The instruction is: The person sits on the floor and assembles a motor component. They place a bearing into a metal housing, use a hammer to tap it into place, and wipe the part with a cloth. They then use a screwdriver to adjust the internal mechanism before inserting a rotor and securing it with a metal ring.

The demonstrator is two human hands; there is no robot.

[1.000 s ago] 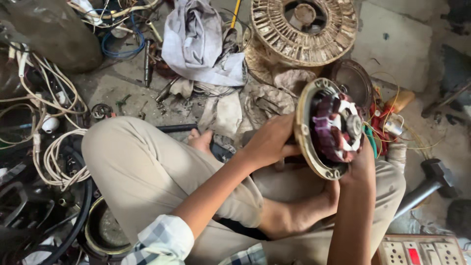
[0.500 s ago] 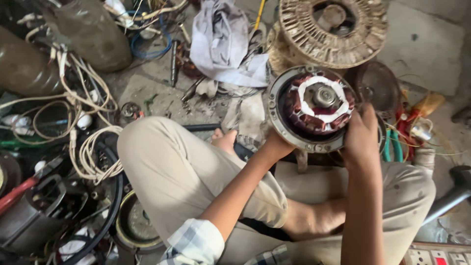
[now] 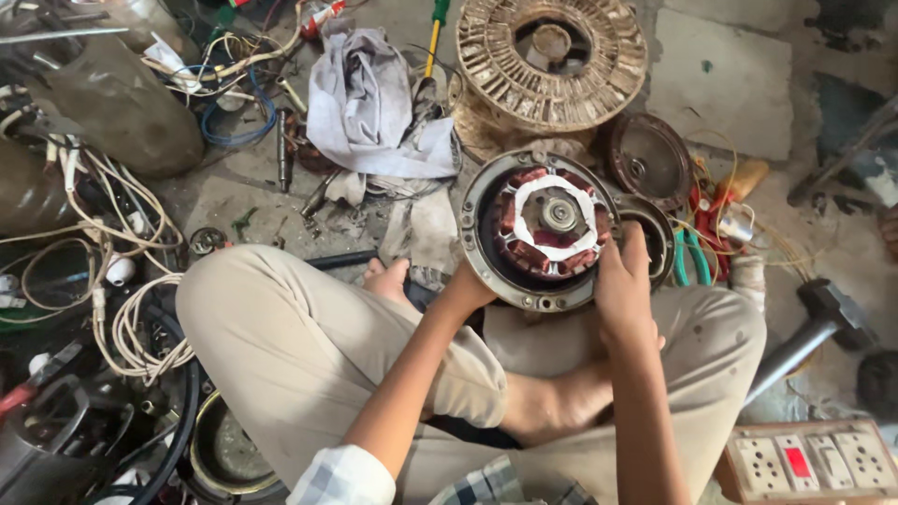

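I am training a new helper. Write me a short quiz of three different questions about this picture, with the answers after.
1. True or false: both hands hold the round motor housing.
2. Which thing lies on the floor just beyond the housing? A) a pale wire-wound round cage B) a blue bucket C) a wooden stool
3. Fill in: the crumpled ____ cloth lies left of the cage.

Key
1. True. The left hand holds the lower left rim and the right hand holds the lower right rim, above the crossed legs.
2. A, the cage.
3. White or pale grey; the cloth lies among tools and wires.
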